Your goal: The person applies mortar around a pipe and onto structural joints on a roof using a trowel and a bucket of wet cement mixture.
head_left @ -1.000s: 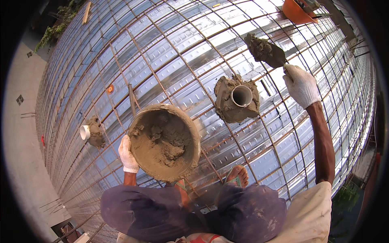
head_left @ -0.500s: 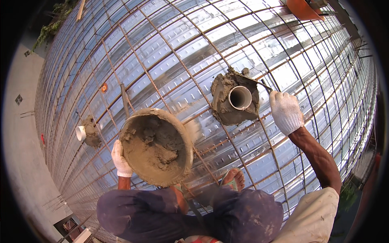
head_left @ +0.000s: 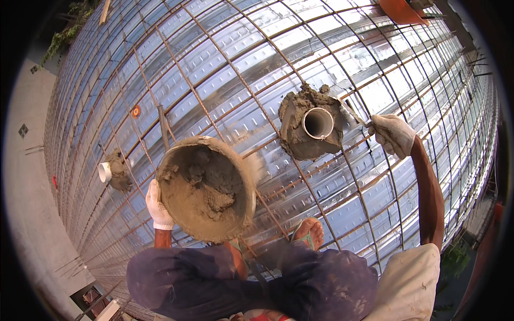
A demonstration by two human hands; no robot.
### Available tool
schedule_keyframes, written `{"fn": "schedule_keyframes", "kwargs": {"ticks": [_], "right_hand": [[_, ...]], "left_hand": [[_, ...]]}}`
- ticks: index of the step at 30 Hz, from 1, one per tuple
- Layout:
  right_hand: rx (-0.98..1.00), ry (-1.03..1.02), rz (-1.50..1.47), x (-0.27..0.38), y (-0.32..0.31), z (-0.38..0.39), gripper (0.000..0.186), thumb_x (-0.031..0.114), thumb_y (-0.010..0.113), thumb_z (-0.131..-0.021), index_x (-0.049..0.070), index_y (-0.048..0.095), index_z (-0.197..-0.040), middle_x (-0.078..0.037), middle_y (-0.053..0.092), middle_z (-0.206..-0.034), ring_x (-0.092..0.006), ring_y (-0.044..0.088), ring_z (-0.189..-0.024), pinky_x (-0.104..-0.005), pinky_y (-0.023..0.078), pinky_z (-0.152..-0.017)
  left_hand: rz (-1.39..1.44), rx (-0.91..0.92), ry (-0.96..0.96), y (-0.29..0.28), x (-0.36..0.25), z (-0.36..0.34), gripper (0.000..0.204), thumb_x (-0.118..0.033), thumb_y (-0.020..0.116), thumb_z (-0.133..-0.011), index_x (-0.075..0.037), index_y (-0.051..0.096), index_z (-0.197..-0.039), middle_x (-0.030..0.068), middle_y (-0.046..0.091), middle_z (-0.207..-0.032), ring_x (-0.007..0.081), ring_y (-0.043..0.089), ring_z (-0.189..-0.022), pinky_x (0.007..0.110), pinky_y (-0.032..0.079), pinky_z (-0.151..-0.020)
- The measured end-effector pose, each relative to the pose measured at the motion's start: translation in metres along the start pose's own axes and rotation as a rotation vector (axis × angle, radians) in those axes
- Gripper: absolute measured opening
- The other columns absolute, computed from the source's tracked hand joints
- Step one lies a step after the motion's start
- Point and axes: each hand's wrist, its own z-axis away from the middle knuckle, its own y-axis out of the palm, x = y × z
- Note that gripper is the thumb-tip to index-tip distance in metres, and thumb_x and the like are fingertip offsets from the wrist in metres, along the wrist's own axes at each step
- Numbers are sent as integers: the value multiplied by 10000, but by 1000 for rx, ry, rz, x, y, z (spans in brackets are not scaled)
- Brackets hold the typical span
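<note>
My left hand [head_left: 159,206], in a white knit glove, grips the rim of a round bowl [head_left: 247,187] on its left side. Wet grey-brown mortar [head_left: 198,195] lies inside it, and the bowl tilts toward me. Gloved as well, my right hand [head_left: 393,135] is closed on the handle of a trowel [head_left: 350,111]. The trowel's blade reaches left to the edge of a mortar mound [head_left: 292,125]. That mound surrounds an upright white pipe [head_left: 318,123], whose open top shows.
A rebar grid [head_left: 241,80] spans ribbed metal decking [head_left: 342,208]. Left of the bowl, another white pipe [head_left: 105,172] sits in mortar [head_left: 119,170]. A bar-like tool [head_left: 163,127] leans behind the bowl. An orange object [head_left: 401,13] lies far right. My sandalled foot [head_left: 310,232] stands on the decking.
My right hand has moved right, away from the pipe, and turned with the trowel, whose blade has swung to the mound's right side. My left hand still holds the bowl in nearly the same place.
</note>
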Motion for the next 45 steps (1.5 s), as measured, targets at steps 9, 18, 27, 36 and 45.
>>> {"fn": "schedule_keyframes", "kwargs": {"ticks": [9, 18, 27, 36, 45], "right_hand": [[-118, -132, 730, -6, -5, 47, 332, 329, 682, -1005, -2, 702, -990, -57, 610, -711, -128, 588, -573, -304, 466, -514], [-302, -862, 1071, 0, 138, 132, 229, 83, 828, -918, 55, 707, -1110, -108, 665, -854, -280, 675, -731, -400, 548, -676], [-366, -882, 1844, 45, 221, 133, 196, 96, 717, -951, 33, 667, -1131, -147, 705, -945, -333, 729, -889, -479, 581, -780], [47, -734, 1788, 66, 241, 169, 143, 110, 718, -947, -17, 713, -1013, -208, 749, -924, -388, 783, -845, -491, 639, -732], [275, -722, 1621, 30, 221, 136, 204, 212, 710, -983, 8, 705, -971, -196, 724, -837, -403, 759, -769, -531, 605, -691]], "left_hand": [[5, 11, 44, -9, 9, 1, 415, -312, 503, -1182, 23, 663, -1367, 115, 737, -1304, 211, 722, -1130, 401, 607, -986], [-296, -44, 108, 88, -41, 11, 334, -294, 697, -1099, 34, 727, -1151, -9, 677, -972, 58, 574, -899, 247, 480, -809], [-488, 117, 212, 146, -59, 9, 327, -295, 738, -1067, 31, 738, -1044, 17, 698, -860, 62, 582, -820, 280, 505, -729], [-869, 222, 523, 147, -55, 15, 241, -179, 678, -1074, 18, 746, -1193, 121, 729, -1008, 189, 688, -892, 324, 548, -834], [-656, 195, 270, 168, -63, 21, 370, -318, 690, -1086, 49, 736, -1102, 52, 727, -925, 95, 609, -860, 297, 521, -791]]}}
